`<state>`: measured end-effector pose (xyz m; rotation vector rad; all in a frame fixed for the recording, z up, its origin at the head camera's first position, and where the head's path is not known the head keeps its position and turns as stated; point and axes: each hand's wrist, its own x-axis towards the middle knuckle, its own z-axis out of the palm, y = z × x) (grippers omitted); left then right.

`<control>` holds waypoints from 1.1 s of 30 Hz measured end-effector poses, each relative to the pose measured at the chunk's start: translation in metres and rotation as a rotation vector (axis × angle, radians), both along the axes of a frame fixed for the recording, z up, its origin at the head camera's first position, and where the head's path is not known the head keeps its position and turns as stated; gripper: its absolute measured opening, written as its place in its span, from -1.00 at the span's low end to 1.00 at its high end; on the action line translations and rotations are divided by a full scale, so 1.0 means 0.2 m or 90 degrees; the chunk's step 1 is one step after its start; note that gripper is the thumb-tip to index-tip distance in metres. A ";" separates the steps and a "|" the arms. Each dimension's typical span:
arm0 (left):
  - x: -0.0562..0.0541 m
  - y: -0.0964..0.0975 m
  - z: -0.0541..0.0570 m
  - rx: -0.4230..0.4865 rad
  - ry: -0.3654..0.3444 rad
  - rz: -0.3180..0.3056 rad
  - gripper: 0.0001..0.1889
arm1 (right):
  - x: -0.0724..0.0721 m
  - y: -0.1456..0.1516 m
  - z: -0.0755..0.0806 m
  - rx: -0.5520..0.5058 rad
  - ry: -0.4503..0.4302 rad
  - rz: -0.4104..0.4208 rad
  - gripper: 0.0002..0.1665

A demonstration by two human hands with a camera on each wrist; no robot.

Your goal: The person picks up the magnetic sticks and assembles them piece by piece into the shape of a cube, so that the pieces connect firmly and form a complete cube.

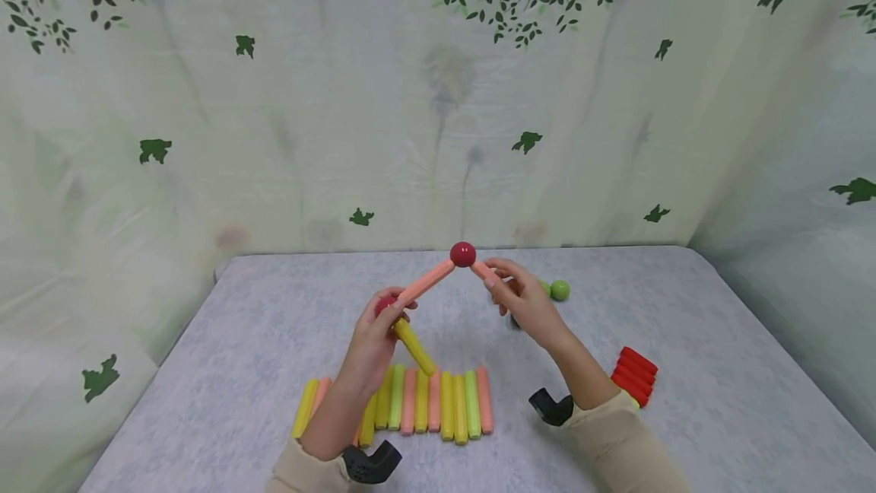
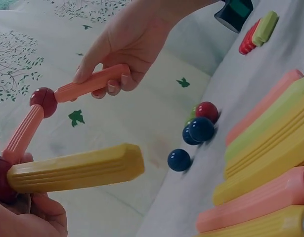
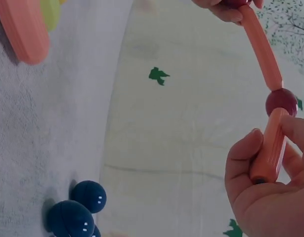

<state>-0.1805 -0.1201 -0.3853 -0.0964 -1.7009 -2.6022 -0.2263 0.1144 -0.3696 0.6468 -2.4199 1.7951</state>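
My left hand [image 1: 369, 341] grips a red ball [image 2: 2, 180] from which a yellow stick [image 1: 414, 347] and a pink stick [image 1: 427, 283] stick out. That pink stick runs up to a second red ball [image 1: 463, 254]. On the other side of this upper ball, a second pink stick [image 2: 95, 83] touches it, pinched between the thumb and fingers of my right hand [image 1: 530, 303]. Together the pieces form a bent chain held above the table. The far end of the yellow stick is free, as the left wrist view shows.
A row of pink, yellow and green sticks [image 1: 448, 405] lies on the grey table [image 1: 226, 371]. Red sticks [image 1: 635, 375] lie to the right with a green one. Behind my right hand are green balls [image 1: 560, 290]; dark blue balls [image 2: 201, 129] and another red ball [image 2: 207, 111] sit near them.
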 end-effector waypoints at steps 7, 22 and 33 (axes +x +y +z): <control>-0.06 0.01 -0.04 -0.060 -0.047 -0.005 -0.73 | -0.11 0.03 0.00 -0.008 -0.032 0.026 -0.59; -0.25 0.00 -0.20 -0.398 -0.132 -0.064 -0.72 | -0.31 -0.04 -0.11 -0.015 -0.131 0.057 -0.63; -0.33 -0.01 -0.21 -0.558 -0.169 -0.096 -0.67 | -0.32 -0.11 -0.14 -0.034 -0.151 0.055 -0.68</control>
